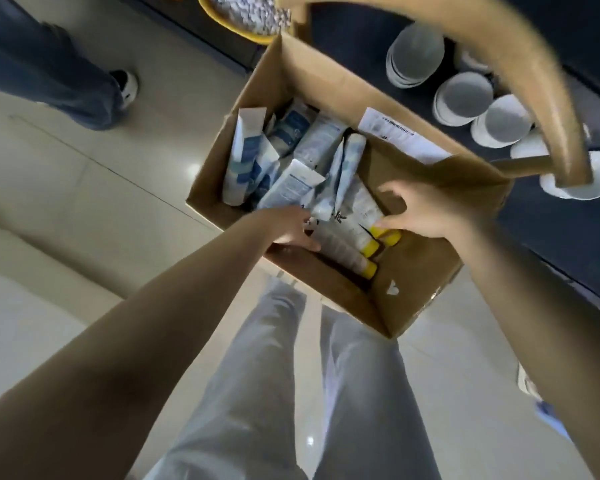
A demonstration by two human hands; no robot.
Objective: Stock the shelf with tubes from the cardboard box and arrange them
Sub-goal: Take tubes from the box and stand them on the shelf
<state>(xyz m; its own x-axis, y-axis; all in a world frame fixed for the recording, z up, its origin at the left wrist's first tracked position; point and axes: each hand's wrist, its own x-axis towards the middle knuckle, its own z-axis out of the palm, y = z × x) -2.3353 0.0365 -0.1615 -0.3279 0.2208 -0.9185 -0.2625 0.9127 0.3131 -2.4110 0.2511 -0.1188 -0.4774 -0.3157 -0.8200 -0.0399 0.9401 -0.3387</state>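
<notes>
Held both hands inside the cardboard box [326,81]. Touched a yellow-capped tube [366,209] with the spread, straight fingers of the right hand [423,213]. Had the left hand [288,226] sunk among the blue-white tubes [312,140] (grip not possible to tell). Found these lying loose, all in that box.
</notes>
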